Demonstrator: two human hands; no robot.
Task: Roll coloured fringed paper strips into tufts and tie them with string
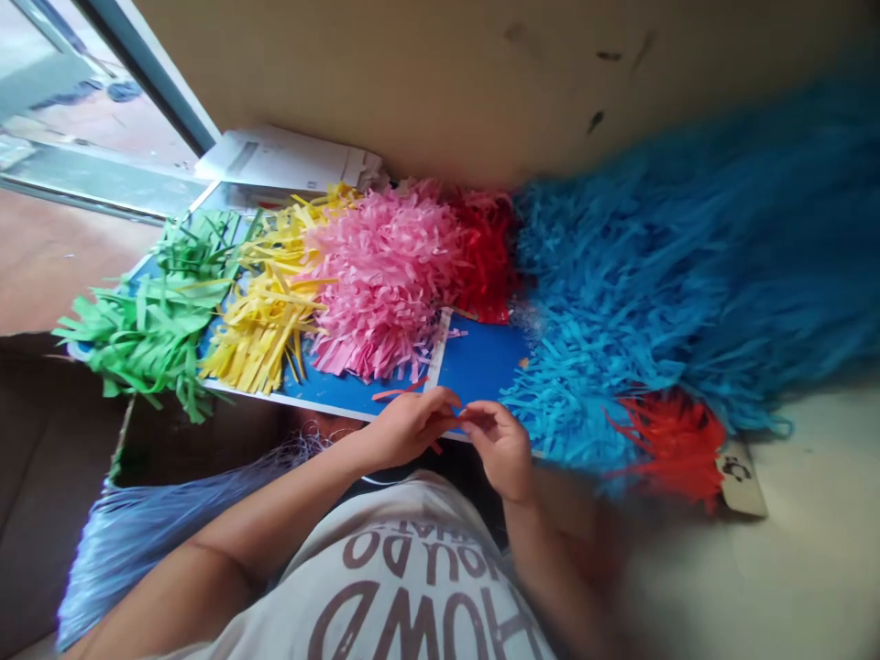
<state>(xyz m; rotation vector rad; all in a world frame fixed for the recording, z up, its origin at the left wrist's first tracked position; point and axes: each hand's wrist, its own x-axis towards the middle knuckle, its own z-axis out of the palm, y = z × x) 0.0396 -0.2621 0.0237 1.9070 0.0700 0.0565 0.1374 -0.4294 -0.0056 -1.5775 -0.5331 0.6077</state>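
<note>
My left hand [411,426] is closed in a pinch over the front edge of the blue table. A red paper strip [400,392] sticks out on its far side, and a bit of red shows below its fingers. Close against its fingertips is my right hand [505,449], its thumb and forefinger also pinched together. What lies between the right fingers is too small to make out. Just beyond both hands is the bare blue tabletop [481,357], with a pink fringed paper pile [391,266] to the left and a blue one [591,321] to the right.
Green fringed paper [158,321] and yellow fringed paper [268,312] cover the table's left end. Dark red fringe [485,257] lies behind; orange-red fringe [674,445] is at right. White boxes [289,158] stand by the wall. Pale thin strands [185,522] hang below left.
</note>
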